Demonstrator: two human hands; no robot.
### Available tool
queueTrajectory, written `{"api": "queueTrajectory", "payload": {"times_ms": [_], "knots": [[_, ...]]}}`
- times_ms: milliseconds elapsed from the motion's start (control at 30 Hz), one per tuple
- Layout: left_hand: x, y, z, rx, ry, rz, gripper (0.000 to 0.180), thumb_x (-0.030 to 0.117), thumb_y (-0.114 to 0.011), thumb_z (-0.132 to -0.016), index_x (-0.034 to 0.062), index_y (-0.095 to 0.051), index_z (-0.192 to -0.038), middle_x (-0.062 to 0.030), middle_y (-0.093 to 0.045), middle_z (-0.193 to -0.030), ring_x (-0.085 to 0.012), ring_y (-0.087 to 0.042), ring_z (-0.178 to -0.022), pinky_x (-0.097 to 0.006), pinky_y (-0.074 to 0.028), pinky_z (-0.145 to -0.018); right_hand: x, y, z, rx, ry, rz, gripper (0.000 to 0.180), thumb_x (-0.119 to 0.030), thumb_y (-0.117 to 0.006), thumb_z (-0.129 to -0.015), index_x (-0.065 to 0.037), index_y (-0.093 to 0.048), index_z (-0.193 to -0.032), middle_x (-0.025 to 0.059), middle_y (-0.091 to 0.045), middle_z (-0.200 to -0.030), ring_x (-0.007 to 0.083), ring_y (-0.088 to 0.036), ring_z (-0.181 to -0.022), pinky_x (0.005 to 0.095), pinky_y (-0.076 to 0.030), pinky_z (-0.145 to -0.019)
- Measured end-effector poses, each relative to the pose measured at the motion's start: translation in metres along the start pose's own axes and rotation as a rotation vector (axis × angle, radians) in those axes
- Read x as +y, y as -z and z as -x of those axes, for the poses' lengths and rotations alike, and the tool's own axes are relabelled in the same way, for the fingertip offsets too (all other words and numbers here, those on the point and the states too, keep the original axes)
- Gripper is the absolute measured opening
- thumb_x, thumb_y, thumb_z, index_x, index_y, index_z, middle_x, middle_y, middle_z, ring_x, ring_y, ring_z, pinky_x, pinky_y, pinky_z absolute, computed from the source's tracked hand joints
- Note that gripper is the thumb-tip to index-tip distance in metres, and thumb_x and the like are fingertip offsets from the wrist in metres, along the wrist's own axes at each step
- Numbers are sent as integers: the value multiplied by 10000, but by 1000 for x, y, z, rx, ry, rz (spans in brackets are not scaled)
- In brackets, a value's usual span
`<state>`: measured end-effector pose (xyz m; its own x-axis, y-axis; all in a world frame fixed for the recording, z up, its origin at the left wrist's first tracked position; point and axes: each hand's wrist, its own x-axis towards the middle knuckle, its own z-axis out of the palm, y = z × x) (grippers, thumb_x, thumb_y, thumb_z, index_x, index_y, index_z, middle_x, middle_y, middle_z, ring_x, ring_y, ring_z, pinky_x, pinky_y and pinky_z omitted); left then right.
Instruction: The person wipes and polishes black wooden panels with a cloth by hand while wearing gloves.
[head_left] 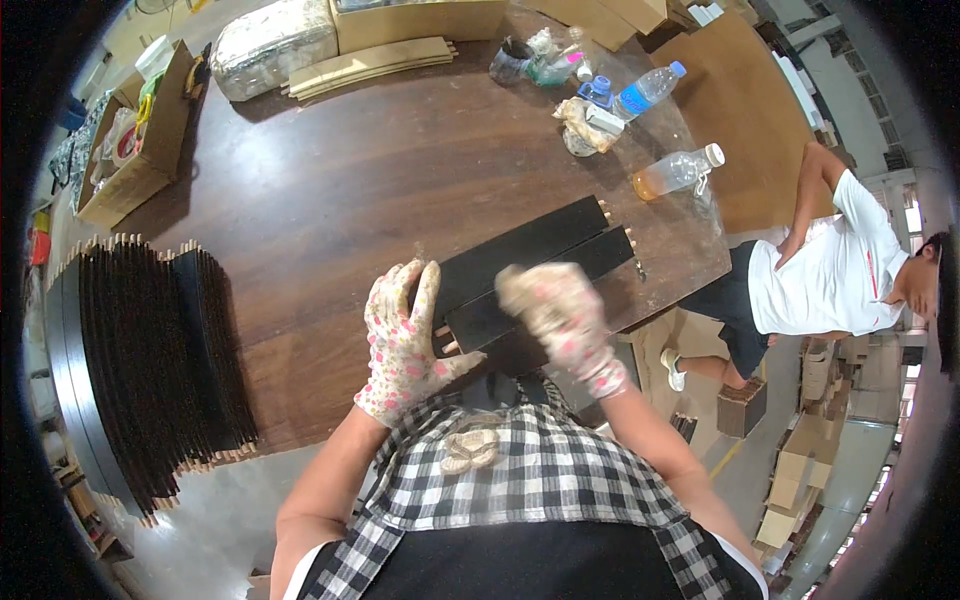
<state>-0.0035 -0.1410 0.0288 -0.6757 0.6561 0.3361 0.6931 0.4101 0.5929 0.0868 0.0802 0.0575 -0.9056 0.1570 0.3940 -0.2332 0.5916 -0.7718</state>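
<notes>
Workshop surroundings frame a broad brown wooden table (400,170), and everything below is placed against it. Off the table's left side, a large row of dark panels (150,370) stands on edge, light dowel tips showing along its top and bottom. Beyond the table's right edge, another person in a white shirt (830,270) leans forward above a grey floor, with small cardboard boxes (800,480) stacked lower down on that side. At the table's far edge lie a bulging wrapped bale (270,45), a stack of pale wooden slats (370,65) and a long cardboard carton (420,22); an open cardboard box (135,140) of tape rolls sits at the far left corner.

Two black panels (540,265) lie flat side by side near the table's near right edge, wooden dowels sticking from their ends. The left hand (405,340), in a floral work glove, lies with fingers spread flat on the near end of the panels, pressing rather than pinching. The right hand (560,315), gloved the same, is blurred over the panels' near end, fingers curled; what it grips, if anything, cannot be told.

Toward the table's far right corner lie two plastic bottles, one with amber liquid (675,172) and one with a blue cap (648,92), beside crumpled gloves (585,125).
</notes>
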Motion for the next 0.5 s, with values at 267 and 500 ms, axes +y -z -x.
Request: {"api": "queueTrajectory", "payload": {"times_ms": [267,500], "knots": [[3,-2,5,-31,73,76,1282,546,-868,-542,-36,-225,-1486,-261,-272,-1486,-434,-267,-1379,-523,-246,-1125,75,80,-6,658,-692,89,231,-151,-657,-932,-10,-627,-1112,95,-641,-1133,164,-621,-972,295,-494,-897],[1,2,7,-32,45,95,1211,481,-865,-594,-48,-232,-1481,-264,-291,-1477,-431,-281,-1373,-517,-235,-1131,80,69,3,568,-483,110,191,-25,-574,-950,21,-590,-1134,123,-627,-1130,160,-626,-1018,287,-514,-882]]}}
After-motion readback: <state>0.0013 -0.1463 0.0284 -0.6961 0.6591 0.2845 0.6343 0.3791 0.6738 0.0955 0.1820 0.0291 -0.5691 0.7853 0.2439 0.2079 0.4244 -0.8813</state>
